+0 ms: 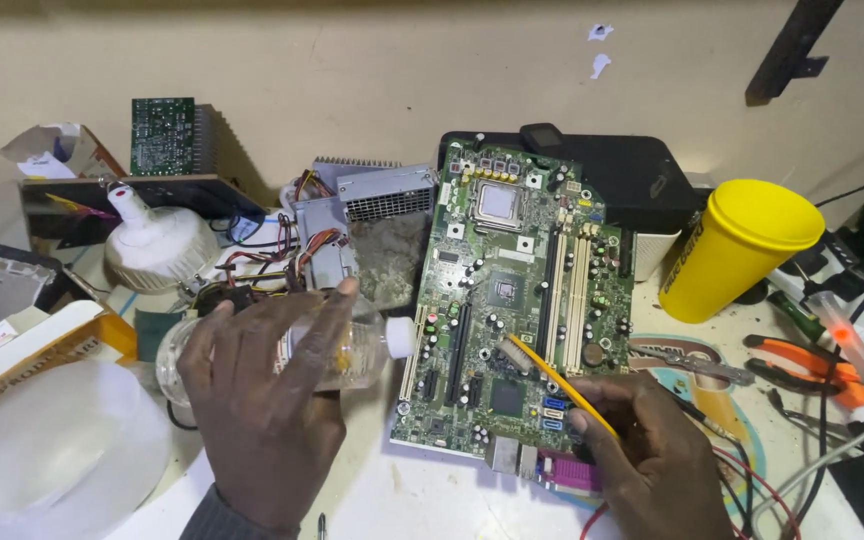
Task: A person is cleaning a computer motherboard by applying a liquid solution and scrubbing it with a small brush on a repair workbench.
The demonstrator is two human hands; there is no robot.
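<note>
A green computer motherboard (512,290) lies flat on the workbench, centre. My left hand (262,390) grips a clear plastic bottle (367,350) held sideways, its white cap (401,337) pointing at the board's left edge. My right hand (642,450) holds a thin yellow-handled brush (557,380) whose bristled tip rests on the board near the lower slots.
A yellow cup (737,245) stands at right beside a black box (632,170). Orange-handled pliers (802,365), metal pliers (692,362) and cables lie right. A power supply (362,205), white bulb (157,245), circuit card (162,135) and boxes crowd the left.
</note>
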